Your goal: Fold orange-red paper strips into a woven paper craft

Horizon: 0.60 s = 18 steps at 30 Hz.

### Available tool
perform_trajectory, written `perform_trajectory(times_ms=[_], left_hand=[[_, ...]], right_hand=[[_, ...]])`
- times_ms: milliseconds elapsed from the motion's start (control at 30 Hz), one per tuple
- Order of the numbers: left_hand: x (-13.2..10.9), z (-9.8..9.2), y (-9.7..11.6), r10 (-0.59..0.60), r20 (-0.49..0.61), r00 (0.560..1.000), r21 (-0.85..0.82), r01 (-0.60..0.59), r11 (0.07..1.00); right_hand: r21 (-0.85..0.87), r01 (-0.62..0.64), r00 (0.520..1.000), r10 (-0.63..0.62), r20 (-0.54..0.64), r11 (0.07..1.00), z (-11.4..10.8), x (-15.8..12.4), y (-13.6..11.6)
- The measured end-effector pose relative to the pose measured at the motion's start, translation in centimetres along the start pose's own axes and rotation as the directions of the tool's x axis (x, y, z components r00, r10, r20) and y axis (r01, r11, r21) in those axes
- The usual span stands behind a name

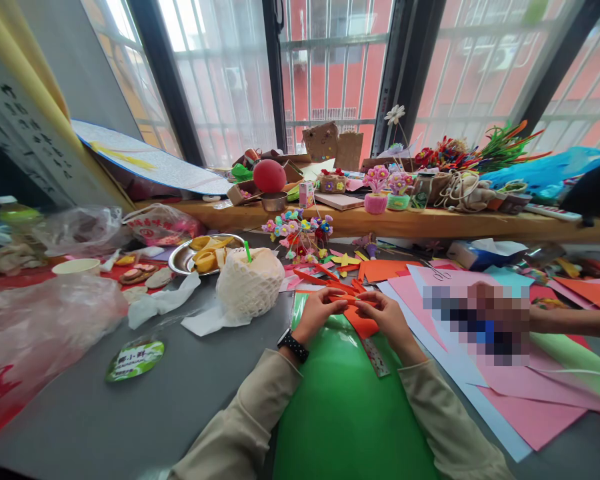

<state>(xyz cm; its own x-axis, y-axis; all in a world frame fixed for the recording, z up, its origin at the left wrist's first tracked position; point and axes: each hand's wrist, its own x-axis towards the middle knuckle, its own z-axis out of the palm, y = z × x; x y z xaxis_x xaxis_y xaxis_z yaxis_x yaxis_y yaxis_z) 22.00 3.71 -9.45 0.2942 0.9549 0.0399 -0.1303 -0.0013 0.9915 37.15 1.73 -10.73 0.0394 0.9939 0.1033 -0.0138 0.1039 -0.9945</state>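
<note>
Between my two hands is a piece of orange paper [351, 301], pinched at its edges above a green mat. My left hand [321, 312], with a dark watch on the wrist, grips its left side between thumb and fingers. On the other side my right hand [383, 316] pinches the paper with thumb and forefinger. More orange paper [363, 325] hangs below the fingers; whether it joins the pinched part I cannot tell. A patterned strip [376, 357] lies on the green mat [350, 413] by my right wrist.
Another person's hand reaches in from the right, partly blurred, over pink paper sheets [535, 417]. Scissors [437, 272] lie nearby. A netted white coconut [250, 283] and a metal bowl [180, 260] stand left. A wooden ledge [240, 220] with crafts runs behind.
</note>
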Motion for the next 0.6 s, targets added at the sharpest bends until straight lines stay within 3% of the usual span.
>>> perform_trajectory(times_ms=[300, 433, 533, 600], left_hand=[[-0.11, 0.16, 0.25, -0.027, -0.024, 0.999, -0.022, 0.027, 0.999], [-0.13, 0.21, 0.17, -0.089, 0.082, 0.993, -0.047, 0.094, 0.995], [-0.37, 0.36, 0.25, -0.162, 0.168, 0.972, 0.027, 0.160, 0.987], [-0.53, 0.42, 0.33, -0.160, 0.188, 0.969, 0.099, 0.143, 0.985]], right_hand=[[0.015, 0.058, 0.997, -0.057, -0.051, 0.998, 0.25, -0.07, -0.07], [0.085, 0.088, 0.992, -0.080, -0.101, 0.992, 0.35, -0.18, -0.18], [0.116, 0.108, 0.988, -0.095, -0.119, 0.987, 0.40, -0.23, -0.21], [0.103, 0.095, 0.991, -0.085, -0.100, 0.990, 0.40, -0.25, -0.22]])
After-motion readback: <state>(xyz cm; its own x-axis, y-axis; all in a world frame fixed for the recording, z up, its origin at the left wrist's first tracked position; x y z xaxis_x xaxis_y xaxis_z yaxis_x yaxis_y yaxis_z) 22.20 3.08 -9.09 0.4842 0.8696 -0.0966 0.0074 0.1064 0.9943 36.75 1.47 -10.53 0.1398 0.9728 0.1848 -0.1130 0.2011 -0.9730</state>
